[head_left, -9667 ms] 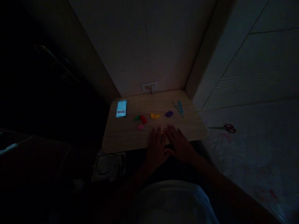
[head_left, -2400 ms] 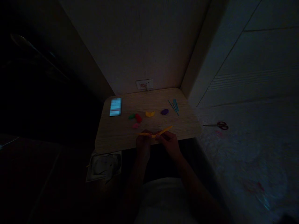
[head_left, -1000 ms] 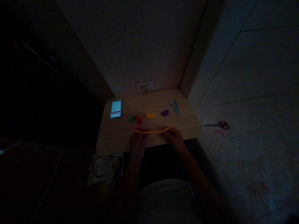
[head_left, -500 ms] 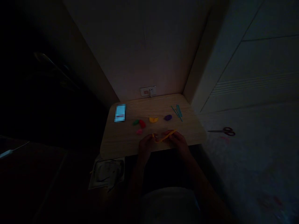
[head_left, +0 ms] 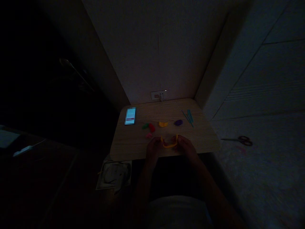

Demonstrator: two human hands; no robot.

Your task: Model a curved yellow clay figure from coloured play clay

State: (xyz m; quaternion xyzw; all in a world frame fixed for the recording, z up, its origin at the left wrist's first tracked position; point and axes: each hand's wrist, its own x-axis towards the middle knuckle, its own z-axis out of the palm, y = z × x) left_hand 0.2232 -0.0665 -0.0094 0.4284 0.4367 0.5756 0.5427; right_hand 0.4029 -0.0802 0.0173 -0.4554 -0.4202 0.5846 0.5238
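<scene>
A yellow-orange strip of modelling clay [head_left: 169, 146] is bent into a U shape between my two hands, near the front edge of the small wooden table [head_left: 131, 143]. My left hand [head_left: 153, 149] pinches its left end and my right hand [head_left: 186, 145] pinches the other. Just beyond lie a yellow clay lump [head_left: 163, 124], a purple lump [head_left: 178, 122], a red lump [head_left: 152, 128], a green lump [head_left: 145, 126] and a pink lump [head_left: 149, 135]. The room is dark, so finger details are faint.
A lit phone [head_left: 130, 115] lies at the table's back left. Thin teal tools [head_left: 190, 116] lie at the back right. Behind is a wall socket [head_left: 159, 95] with a plug. Scissors [head_left: 244, 140] rest on the pale surface to the right. A whitish tray [head_left: 114, 175] sits lower left.
The strip has gone from slanting with its right part straight to a U shape with both ends up. The whole view has shifted, moving the table rightward in the picture.
</scene>
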